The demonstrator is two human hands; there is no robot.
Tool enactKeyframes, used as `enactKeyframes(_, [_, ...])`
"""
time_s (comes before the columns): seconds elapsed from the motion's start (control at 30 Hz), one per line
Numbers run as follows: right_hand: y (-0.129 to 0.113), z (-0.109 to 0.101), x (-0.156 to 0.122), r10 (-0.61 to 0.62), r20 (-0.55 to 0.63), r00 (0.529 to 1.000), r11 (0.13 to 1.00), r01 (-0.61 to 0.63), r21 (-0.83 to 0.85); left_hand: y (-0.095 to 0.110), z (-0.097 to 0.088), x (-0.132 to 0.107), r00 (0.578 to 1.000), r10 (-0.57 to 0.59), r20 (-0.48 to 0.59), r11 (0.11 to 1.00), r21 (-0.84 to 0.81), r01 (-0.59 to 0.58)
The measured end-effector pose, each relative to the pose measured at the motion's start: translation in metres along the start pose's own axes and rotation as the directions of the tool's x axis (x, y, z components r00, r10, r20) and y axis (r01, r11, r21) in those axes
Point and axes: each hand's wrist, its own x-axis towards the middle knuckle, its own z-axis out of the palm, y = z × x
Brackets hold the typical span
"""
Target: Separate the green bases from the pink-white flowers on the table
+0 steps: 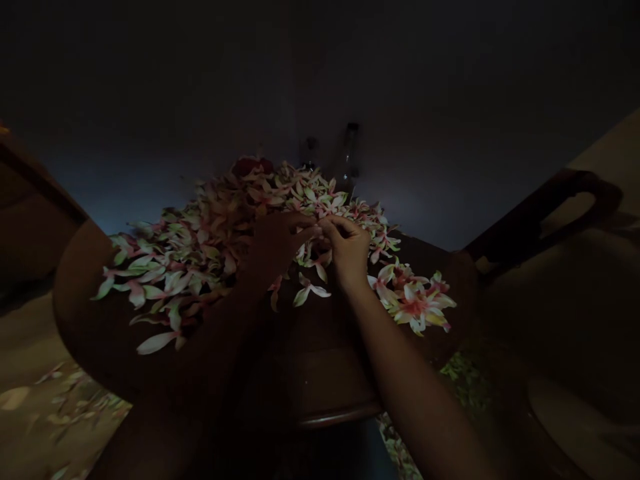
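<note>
Pretty dim shot, but the left hand [283, 243] and right hand [349, 252] are both curled in, fingertips pinched nearly together at the edge of a big heap of pink-and-white flower petals [200, 260]. Can't really tell if they've got hold of a petal or nothing. The heap sits on a dark round wooden table [320, 377], with a loose white flower [310, 290] just below the hands and a pink-and-white flower cluster [415, 305] off right. Two dim glassy objects [351, 150] stand behind.

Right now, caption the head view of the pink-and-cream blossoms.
Left hand and right hand touch pink-and-cream blossoms heaped on a dark wooden table.
</note>
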Motion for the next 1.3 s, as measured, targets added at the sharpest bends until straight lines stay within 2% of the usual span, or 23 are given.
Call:
enactKeyframes(0.1, [-0.001, -0.002, 0.002, -0.005, -0.029, 1.000, 1.000, 0.005, -0.011, 0.000, 0.002, -0.001, 0.999, -0.034, -0.035, 0.999, -0.041, 0.032])
enactKeyframes(0.3, [-0.005, -0.001, 0.003, 0.004, -0.045, 0.999, 1.000, -0.004, -0.002, -0.008, 0.004, 0.002, 0.999, -0.041, 0.005, 0.993, -0.109, 0.042])
enactKeyframes(0.47, [-0.002, 0.000, 0.002, 0.047, -0.032, 0.998, 0.998, -0.045, 0.053, -0.015, 0.005, 0.004, 0.998, -0.049, 0.030, 0.994, -0.098, 0.052])
enactKeyframes(0.6, [-0.003, 0.000, 0.002, 0.069, -0.033, 0.997, 0.994, -0.066, 0.082, -0.013, 0.003, 0.004, 0.998, -0.049, 0.038, 0.996, -0.075, 0.051])
enactKeyframes(0.93, [-0.002, 0.002, 0.000, 0.119, -0.026, 0.992, 0.990, -0.117, 0.083, -0.002, 0.006, -0.002, 0.995, 0.098, -0.027, 0.989, 0.113, -0.095])
enactKeyframes(1.13, [-0.005, 0.000, 0.000, 0.091, -0.063, 0.994, 0.995, -0.088, 0.042, 0.000, 0.002, 0.000, 0.998, 0.018, 0.054, 1.000, -0.003, -0.017])
enactKeyframes(1.3, [-0.006, 0.000, 0.001, 0.106, -0.041, 0.994, 0.994, -0.105, 0.032, -0.003, 0.001, 0.001, 0.999, -0.021, 0.026, 0.996, -0.084, 0.023])
